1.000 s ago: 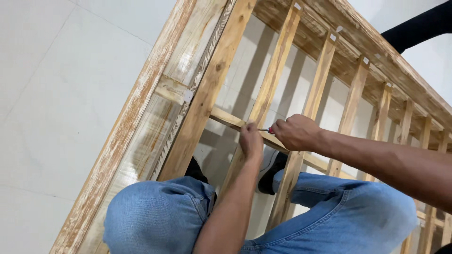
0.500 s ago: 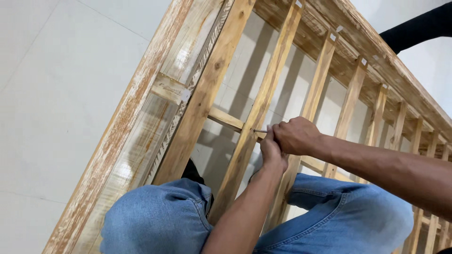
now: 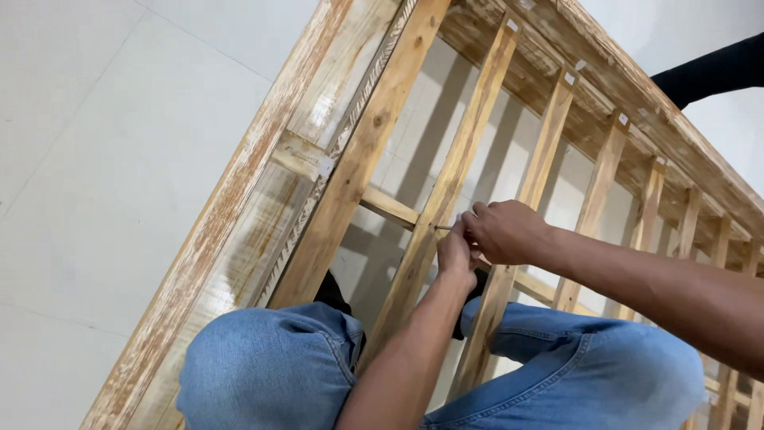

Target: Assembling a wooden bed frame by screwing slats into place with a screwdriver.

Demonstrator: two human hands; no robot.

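Where the frame [image 3: 239, 199] lies across pale floor tiles [image 3: 95, 119], its long outer rail runs from lower left up to the right, paint worn off in white streaks. Slats [image 3: 454, 167] cross it side by side, bare wood, with tile showing in the gaps. Short crosspiece [image 3: 387, 206] joins two slats near the middle. Small pale tabs sit at several slat ends along the far rail. Dark sleeve [image 3: 712, 73] of another person enters at upper right, beyond the far rail, well apart from the work.

Knees in blue jeans [image 3: 270, 366] fill the bottom of the view and cover the near ends of the slats; a dark shoe [image 3: 330, 291] shows between two slats under the left knee. Both forearms cross the slats from below and from the right, hiding the wood behind them.

Right hand [image 3: 505, 231] is closed in a loose fist over a slat, fingers curled together around something thin. A thin dark tip [image 3: 442, 228] pokes out to the left of the fist, touching the slat just beside the crosspiece; too small to tell what it is. Left hand [image 3: 455, 256] sits just under the right, touching it, fingertips pinched together against the same slat near that tip. Whether the left fingers hold anything cannot be told.
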